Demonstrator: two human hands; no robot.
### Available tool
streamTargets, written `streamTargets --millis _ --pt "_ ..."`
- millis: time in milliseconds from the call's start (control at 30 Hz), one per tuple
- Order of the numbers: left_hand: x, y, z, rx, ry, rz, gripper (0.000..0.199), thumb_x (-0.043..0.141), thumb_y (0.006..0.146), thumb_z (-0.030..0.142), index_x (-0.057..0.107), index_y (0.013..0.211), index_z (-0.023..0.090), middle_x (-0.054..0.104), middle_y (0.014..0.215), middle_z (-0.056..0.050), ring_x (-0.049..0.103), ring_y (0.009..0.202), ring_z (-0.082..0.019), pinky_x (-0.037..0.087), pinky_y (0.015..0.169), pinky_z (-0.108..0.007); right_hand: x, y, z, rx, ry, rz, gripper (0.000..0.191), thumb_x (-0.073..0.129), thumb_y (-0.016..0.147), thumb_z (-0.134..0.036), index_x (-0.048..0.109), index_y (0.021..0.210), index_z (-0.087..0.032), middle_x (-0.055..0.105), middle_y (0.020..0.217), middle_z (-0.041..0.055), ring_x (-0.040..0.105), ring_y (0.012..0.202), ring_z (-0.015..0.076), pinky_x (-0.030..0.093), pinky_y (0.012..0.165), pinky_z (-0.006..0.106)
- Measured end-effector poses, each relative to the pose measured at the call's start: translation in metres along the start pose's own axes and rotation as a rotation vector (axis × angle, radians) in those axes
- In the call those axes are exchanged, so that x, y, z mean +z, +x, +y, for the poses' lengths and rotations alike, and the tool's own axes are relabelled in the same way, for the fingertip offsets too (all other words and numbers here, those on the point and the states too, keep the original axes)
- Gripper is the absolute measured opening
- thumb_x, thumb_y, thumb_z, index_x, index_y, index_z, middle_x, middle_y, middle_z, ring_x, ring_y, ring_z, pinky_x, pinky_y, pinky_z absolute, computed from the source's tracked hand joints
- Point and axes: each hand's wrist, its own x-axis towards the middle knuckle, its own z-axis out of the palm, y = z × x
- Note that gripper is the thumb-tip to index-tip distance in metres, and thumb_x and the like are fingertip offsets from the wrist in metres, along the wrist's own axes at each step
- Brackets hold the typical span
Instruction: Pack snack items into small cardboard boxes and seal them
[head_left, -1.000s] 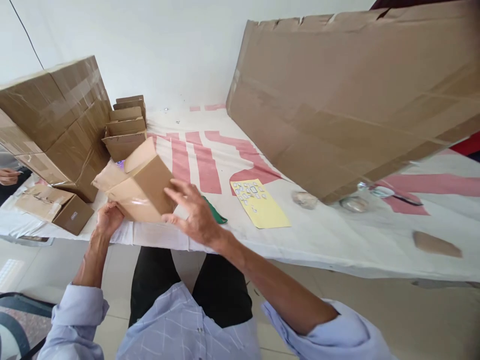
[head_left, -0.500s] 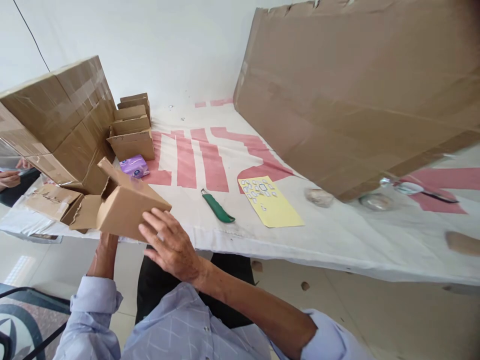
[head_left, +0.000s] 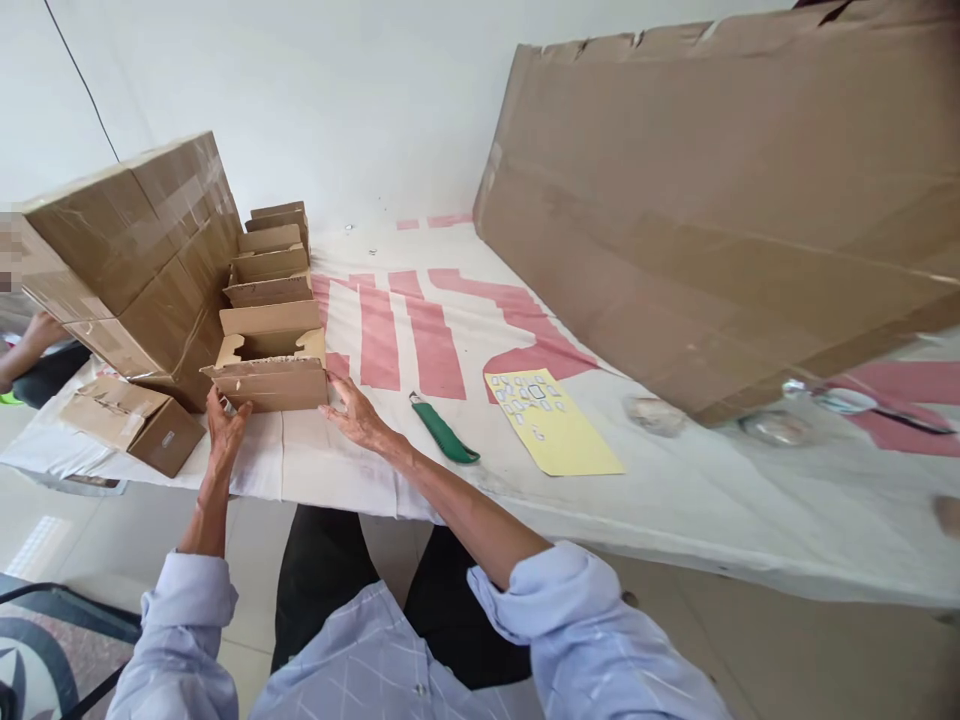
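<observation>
An open cardboard box point(head_left: 270, 388) stands upright on the cloth-covered table, its flaps raised and its inside dark. At its front left corner, my left hand point(head_left: 227, 425) grips it with fingers curled. My right hand point(head_left: 356, 415) presses against its right side, fingers along the wall and thumb near the front. Behind it is a row of similar open boxes point(head_left: 270, 290). Right of my right hand lies a green-handled tool point(head_left: 444, 432), its metal end pointing away from me.
A taped carton stack point(head_left: 169, 290) rises at the left, with a closed small box point(head_left: 131, 420) before it. A yellow sheet point(head_left: 574, 435) lies mid-table. A large cardboard panel point(head_left: 697, 220) leans at the right, near clear-wrapped lumps point(head_left: 776, 428). Another person's arm point(head_left: 30, 350) shows far left.
The box came down from tilted in the air to upright on the table, opening upward. My right hand moved from its face to its right side. The purple packet is now hidden.
</observation>
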Motion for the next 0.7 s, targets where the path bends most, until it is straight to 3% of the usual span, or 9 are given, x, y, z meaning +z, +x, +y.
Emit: streamTargets --millis 133,233,300,367,467,700 --pt "-0.007 -0.028 0.002 -0.028 0.213 0.042 0.053 0.082 0.077 0.039 0.062 0.123 0.022 0.065 0.124 -0.013 0.067 0.110 -0.031 0.054 0.106 -0.052 -0.021 -0.026 0.006 -0.057 -0.207 0.120 0.052 0.065 0.101 -0.036 0.063 0.150 -0.021 0.061 0.157 0.0179 0.056 0.150 0.0344 0.046 0.128 0.057" --pt "0.005 -0.050 0.008 -0.030 0.298 -0.143 0.026 0.076 0.083 0.043 0.071 0.099 0.023 0.073 0.097 -0.007 0.069 0.091 -0.028 0.055 0.094 -0.045 -0.048 -0.057 0.009 -0.061 -0.388 0.201 0.036 0.060 0.103 -0.033 0.070 0.136 -0.021 0.069 0.140 0.0163 0.063 0.134 0.0336 0.052 0.120 0.055" --pt "0.022 -0.054 0.014 -0.035 0.334 -0.293 0.022 0.076 0.084 0.046 0.075 0.084 0.024 0.075 0.083 -0.006 0.070 0.082 -0.027 0.054 0.086 -0.041 -0.065 -0.076 0.012 -0.029 -0.511 0.233 0.031 0.061 0.102 -0.031 0.071 0.129 -0.020 0.070 0.131 0.0161 0.064 0.124 0.0338 0.056 0.111 0.053" --pt "0.040 -0.047 0.020 -0.044 0.374 -0.383 0.025 0.077 0.084 0.048 0.077 0.077 0.024 0.076 0.077 -0.006 0.070 0.080 -0.028 0.052 0.081 -0.039 -0.080 -0.094 0.017 0.025 -0.633 0.252 0.029 0.063 0.101 -0.029 0.071 0.127 -0.019 0.070 0.127 0.0169 0.063 0.118 0.0344 0.057 0.104 0.052" --pt "0.058 -0.028 0.026 -0.060 0.438 -0.409 0.034 0.074 0.088 0.055 0.080 0.077 0.024 0.077 0.075 -0.009 0.072 0.082 -0.032 0.051 0.079 -0.040 -0.094 -0.115 0.027 0.103 -0.768 0.256 0.031 0.066 0.099 -0.028 0.070 0.127 -0.019 0.069 0.126 0.0177 0.062 0.113 0.0350 0.057 0.096 0.050" --pt "0.063 0.007 0.023 -0.065 0.495 -0.385 0.048 0.063 0.093 0.061 0.076 0.070 0.022 0.080 0.078 -0.013 0.076 0.087 -0.035 0.053 0.080 -0.040 -0.096 -0.134 0.043 0.118 -0.796 0.285 0.033 0.063 0.102 -0.031 0.069 0.132 -0.019 0.068 0.133 0.0182 0.063 0.117 0.0341 0.055 0.094 0.046"
